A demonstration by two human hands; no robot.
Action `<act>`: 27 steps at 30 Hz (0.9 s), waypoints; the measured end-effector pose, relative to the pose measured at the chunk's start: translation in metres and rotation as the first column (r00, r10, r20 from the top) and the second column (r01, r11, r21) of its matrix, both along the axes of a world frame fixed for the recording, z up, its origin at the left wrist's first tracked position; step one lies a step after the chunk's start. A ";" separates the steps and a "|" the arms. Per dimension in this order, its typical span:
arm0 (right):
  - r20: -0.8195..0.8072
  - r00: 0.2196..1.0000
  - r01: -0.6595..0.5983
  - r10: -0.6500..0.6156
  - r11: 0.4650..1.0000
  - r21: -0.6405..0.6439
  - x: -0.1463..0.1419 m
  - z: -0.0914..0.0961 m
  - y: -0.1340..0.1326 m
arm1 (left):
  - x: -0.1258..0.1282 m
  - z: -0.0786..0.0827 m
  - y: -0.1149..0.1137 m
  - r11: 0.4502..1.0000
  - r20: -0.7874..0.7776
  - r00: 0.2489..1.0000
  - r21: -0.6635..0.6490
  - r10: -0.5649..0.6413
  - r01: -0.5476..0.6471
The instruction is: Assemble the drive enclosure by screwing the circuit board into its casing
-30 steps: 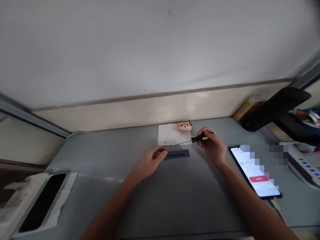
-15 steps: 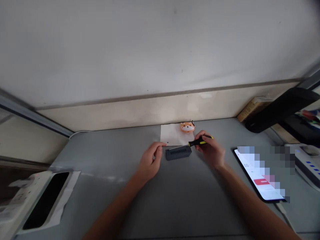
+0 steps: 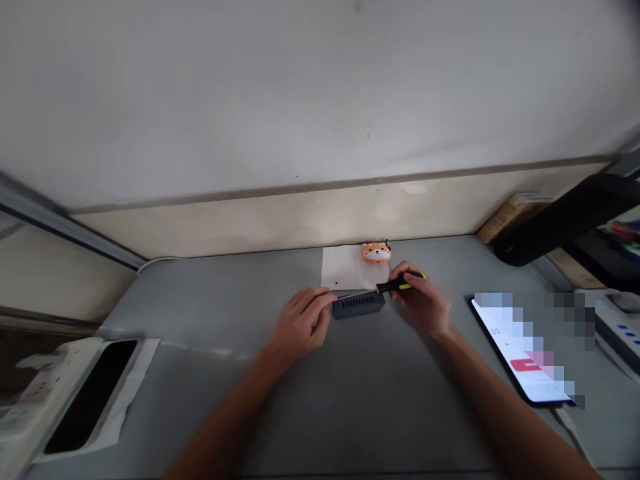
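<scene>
The fingers of the left hand [image 3: 303,325] curl narrowly against the left end of a dark grey slotted box [image 3: 359,305], their tips [image 3: 327,297] touching it and slightly blurred. The fingers of the right hand [image 3: 419,301] wrap tightly around the black and yellow handle of a screwdriver [image 3: 400,285], whose thin shaft points left across the far top edge of the box; whether its tip touches the box is hard to tell. The box sits on a grey desk [image 3: 210,400] just below the middle of the frame, between the 2 hands, with its row of slots facing the person. Behind it lies a white sheet of paper [image 3: 345,268], and a small orange toy animal head [image 3: 377,253] sits at the paper's far edge, against the wall [image 3: 300,213]. At the right of the frame lies a phone [image 3: 517,353], its screen partly pixelated. A power strip [image 3: 65,400] sits at the lower left.
</scene>
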State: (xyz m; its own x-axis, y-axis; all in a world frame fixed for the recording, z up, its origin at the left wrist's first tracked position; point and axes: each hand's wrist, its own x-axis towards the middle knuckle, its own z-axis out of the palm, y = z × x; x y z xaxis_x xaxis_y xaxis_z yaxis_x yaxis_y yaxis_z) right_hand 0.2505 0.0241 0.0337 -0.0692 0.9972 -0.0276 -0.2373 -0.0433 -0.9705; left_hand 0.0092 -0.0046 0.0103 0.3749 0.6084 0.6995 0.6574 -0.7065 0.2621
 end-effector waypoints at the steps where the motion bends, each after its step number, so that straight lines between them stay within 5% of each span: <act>1: -0.005 1.000 0.002 -0.002 1.000 -0.002 0.000 0.001 0.000 | 0.000 0.000 0.000 1.000 -0.002 1.000 0.009 0.003 -0.003; 27: -0.105 0.994 -0.011 0.011 1.000 0.006 0.002 -0.001 0.001 | -0.001 0.002 0.003 0.993 -0.077 0.996 0.115 0.039 -0.030</act>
